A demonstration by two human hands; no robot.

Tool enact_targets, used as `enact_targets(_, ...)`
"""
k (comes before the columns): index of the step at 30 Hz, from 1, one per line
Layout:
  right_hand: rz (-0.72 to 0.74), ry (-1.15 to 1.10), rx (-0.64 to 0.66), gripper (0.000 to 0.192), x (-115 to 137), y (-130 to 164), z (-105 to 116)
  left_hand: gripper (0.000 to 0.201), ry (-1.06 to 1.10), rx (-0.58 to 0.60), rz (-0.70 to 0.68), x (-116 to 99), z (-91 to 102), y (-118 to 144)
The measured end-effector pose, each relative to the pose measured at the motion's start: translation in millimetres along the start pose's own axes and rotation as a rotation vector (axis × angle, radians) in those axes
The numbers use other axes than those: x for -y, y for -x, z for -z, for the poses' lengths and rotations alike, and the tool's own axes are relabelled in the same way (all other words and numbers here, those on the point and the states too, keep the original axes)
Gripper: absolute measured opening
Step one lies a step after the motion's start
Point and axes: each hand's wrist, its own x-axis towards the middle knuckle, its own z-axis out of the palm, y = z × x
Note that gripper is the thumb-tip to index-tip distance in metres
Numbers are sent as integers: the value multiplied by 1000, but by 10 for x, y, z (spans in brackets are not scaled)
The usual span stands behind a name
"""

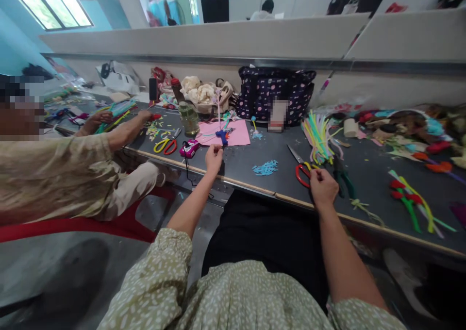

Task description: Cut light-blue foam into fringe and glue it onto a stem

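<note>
My right hand [323, 188] has its fingers closed at the yellow handle loop of a pair of scissors [302, 173] with red and yellow handles. The blades lie on the dark table and point away to the left. My left hand [214, 159] is in a pinch above the table's front edge; whatever is in its fingertips is too small to make out. Just beyond it, a blue glue gun [222, 137] rests on a pink sheet [240, 132]. Between my hands sits a small pile of cut blue pieces [265, 168].
Pipe cleaners [318, 138] lie bundled beyond the scissors, with dark green-handled pliers [343, 178] beside my right hand. A bottle [188, 119], a magenta device [190, 148] and a patterned bag [274, 90] stand farther back. A co-worker [54, 174] sits at left.
</note>
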Motion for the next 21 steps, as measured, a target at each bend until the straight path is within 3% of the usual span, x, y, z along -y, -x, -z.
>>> enact_targets(4, 14, -46, -29, 48, -32, 12, -12, 11, -73, -11, -3, 161, 163, -44)
enact_targets(8, 7, -63, -22, 49, -52, 9, -18, 14, -105, -13, 33, 304, 189, -198)
enact_targets(13, -24, -104, -28, 47, -38, 8, -7, 15, -110, 47, 52, 365, 14, -405)
enact_targets(21, -21, -57, 19, 44, -39, 33, 11, 21, -226, 152, 17, 275, -295, -675)
